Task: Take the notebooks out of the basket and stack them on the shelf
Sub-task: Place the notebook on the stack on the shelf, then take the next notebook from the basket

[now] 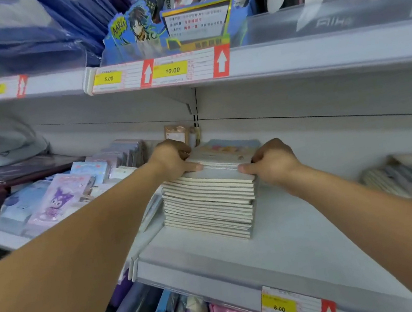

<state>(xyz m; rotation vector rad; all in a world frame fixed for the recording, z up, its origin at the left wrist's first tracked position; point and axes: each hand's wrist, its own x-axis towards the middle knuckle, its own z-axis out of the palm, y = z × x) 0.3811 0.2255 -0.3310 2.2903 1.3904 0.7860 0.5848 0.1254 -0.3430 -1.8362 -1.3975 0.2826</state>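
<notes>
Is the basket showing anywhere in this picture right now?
No, only the shelf, the notebook stack and both hands show.

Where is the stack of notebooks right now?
In the head view, the stack of notebooks stands mid-frame on the grey shelf, gripped between the left hand and right hand.

Tall stack of thin pale-covered notebooks with cream page edges (208, 204): lies flat on the grey metal shelf (305, 226), near its left end, spines slightly uneven. Topmost few notebooks (222, 157), the uppermost with a pastel cartoon cover, sit skewed to the right and rearward, gripped at both short ends.
</notes>
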